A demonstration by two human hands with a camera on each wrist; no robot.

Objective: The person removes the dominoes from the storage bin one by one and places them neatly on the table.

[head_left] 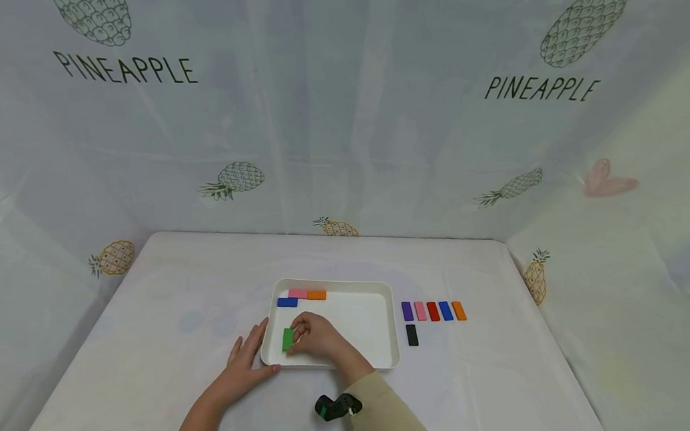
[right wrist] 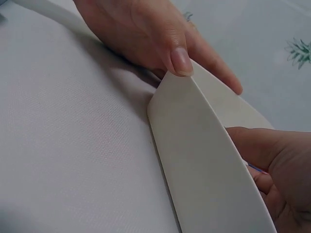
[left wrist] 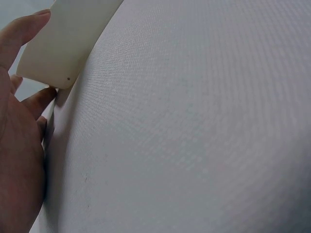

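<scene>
A shallow white tray lies on the table. My right hand reaches over its front rim and pinches a green rectangular block between thumb and fingers, at the tray's left side. In the right wrist view, the tray's wall hides the block. With fingers stretched along the left wall, my left hand touches the tray, its thumb on the rim at the front left corner. Inside, near the back left, lie a pink block, an orange block and a blue block.
Right of the tray, purple, pink, red, blue and orange blocks stand in a row on the white tablecloth. A black block lies below them. Pineapple-printed curtains surround the table.
</scene>
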